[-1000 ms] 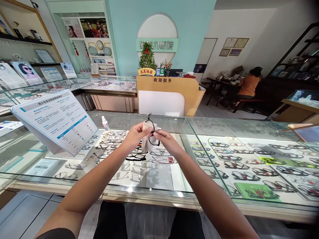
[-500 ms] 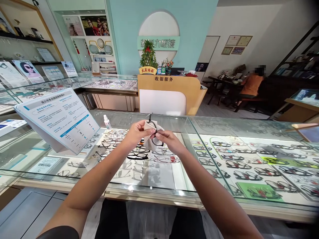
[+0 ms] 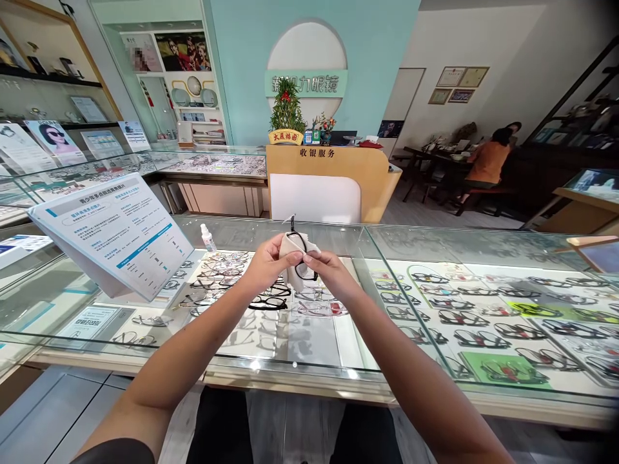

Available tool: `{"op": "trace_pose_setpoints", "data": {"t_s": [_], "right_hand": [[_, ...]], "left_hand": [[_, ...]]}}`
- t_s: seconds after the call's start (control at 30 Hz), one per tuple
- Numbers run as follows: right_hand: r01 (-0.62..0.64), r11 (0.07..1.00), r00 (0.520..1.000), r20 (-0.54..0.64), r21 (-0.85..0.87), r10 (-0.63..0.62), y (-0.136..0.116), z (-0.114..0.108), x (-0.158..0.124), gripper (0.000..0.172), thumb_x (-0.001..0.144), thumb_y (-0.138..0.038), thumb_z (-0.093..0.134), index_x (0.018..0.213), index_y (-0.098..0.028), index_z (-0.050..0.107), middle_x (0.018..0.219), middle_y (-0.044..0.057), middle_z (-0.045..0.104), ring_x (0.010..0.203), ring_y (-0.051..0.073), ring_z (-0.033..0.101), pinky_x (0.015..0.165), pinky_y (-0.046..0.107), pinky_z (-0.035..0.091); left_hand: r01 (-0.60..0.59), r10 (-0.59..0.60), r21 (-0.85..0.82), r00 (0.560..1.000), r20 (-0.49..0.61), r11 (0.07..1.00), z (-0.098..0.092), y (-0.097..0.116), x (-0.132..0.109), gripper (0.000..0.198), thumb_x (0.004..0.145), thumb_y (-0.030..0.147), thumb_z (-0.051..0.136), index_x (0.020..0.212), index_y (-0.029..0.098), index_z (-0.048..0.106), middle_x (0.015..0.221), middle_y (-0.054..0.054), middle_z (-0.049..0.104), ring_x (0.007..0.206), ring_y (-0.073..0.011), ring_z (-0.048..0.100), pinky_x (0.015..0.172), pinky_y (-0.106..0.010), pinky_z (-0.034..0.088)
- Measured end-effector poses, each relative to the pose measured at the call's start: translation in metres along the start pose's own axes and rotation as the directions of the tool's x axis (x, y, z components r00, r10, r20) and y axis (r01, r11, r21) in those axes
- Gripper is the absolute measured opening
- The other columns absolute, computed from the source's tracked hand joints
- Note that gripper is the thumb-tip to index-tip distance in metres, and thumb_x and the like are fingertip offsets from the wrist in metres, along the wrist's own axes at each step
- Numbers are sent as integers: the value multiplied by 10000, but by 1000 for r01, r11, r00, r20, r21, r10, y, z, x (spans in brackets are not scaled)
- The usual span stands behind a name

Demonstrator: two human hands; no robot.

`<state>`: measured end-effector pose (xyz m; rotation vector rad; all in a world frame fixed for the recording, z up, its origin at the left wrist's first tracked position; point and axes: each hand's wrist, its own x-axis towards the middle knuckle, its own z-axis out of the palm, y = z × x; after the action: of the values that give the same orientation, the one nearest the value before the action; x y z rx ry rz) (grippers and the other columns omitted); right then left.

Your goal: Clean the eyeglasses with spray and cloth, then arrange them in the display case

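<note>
A pair of black-framed eyeglasses [image 3: 305, 240] is held upright on edge above the glass counter, one temple pointing up. A pale cleaning cloth [image 3: 292, 245] is folded over the upper lens and hangs below it. My left hand [image 3: 267, 263] is closed, pinching the cloth against the eyeglasses with the thumb in front. From the other side, my right hand [image 3: 331, 269] is closed on the frame near its middle, fingertips meeting the left thumb. The lower rim shows under the right fingers. Fingers behind the cloth are hidden. A small white spray bottle [image 3: 207, 238] stands beyond my left hand.
The glass display counter [image 3: 309, 362] holds many rows of eyeglasses. A tented sign [image 3: 113, 235] stands on it at left. Across the aisle is a wooden cashier desk [image 3: 333, 162] with a plant [image 3: 286, 113]. A person in orange [image 3: 488, 161] sits at the back right.
Both hands stay in nearly the same place with small finger shifts on the cloth and eyeglasses. The seated person's head and arm have moved slightly.
</note>
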<state>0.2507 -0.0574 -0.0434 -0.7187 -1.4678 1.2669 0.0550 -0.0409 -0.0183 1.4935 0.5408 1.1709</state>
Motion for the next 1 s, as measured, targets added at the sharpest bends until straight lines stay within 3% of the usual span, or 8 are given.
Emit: {"op": "trace_pose_setpoints", "data": {"t_s": [0.23, 0.37, 0.43, 0.57, 0.73, 0.87, 1.0], "right_hand": [[57, 992, 994, 102, -111, -46, -7, 5, -3, 534, 899, -750, 813, 967, -222, 851, 994, 33, 729, 927, 205, 592, 886, 348, 476], [81, 982, 990, 124, -170, -60, -7, 8, -4, 538, 934, -750, 773, 963, -220, 858, 1014, 47, 726, 952, 223, 613, 894, 361, 477], [84, 979, 991, 119, -184, -63, -7, 8, -5, 534, 937, -750, 771, 973, -228, 876, 1036, 57, 732, 996, 241, 630, 914, 370, 478], [66, 987, 995, 86, -149, -54, -12, 6, -5, 529, 923, -748, 785, 946, -231, 895, 1058, 71, 754, 984, 240, 641, 894, 363, 483], [67, 991, 998, 30, -120, -64, -16, 3, -5, 554, 908, -757, 789, 883, -213, 888, 1039, 75, 770, 913, 217, 625, 837, 345, 485], [85, 990, 996, 29, -112, -82, -16, 2, -3, 548, 895, -762, 803, 844, -222, 874, 983, 54, 756, 912, 216, 633, 856, 343, 485], [69, 989, 995, 76, -130, -60, -15, 6, -3, 578, 906, -790, 771, 866, -220, 863, 974, 51, 755, 897, 220, 622, 871, 356, 491]], "left_hand": [[-95, 107, 94, 984, -139, 991, 6, 5, -4, 561, 721, 610, 1010, 803, 162, 682, 711, 1, 677, 635, -113, 579, 611, -230, 481], [-93, 110, 101, 977, -184, 991, 7, 4, -5, 607, 818, 741, 891, 816, 166, 697, 683, -2, 651, 579, -110, 544, 557, -240, 456], [-74, 89, 98, 983, -159, 992, 3, 5, -4, 636, 874, 794, 808, 845, 166, 708, 674, -11, 655, 555, -118, 539, 538, -252, 446], [-70, 68, 140, 997, 19, 988, -10, 10, 1, 640, 958, 786, 719, 825, 161, 692, 645, -23, 646, 606, -143, 579, 608, -270, 474], [-28, 19, 70, 991, 135, 997, -18, 10, 5, 535, 881, 655, 884, 962, 168, 679, 758, -7, 685, 668, -138, 602, 636, -251, 480], [-27, 23, 52, 996, 82, 998, -10, 7, 3, 513, 808, 540, 976, 1000, 173, 673, 764, -4, 710, 695, -143, 632, 664, -245, 496], [-55, 57, 75, 998, -23, 996, 0, 6, 0, 518, 776, 569, 985, 889, 182, 659, 682, 22, 653, 617, -120, 566, 607, -240, 447]]}}
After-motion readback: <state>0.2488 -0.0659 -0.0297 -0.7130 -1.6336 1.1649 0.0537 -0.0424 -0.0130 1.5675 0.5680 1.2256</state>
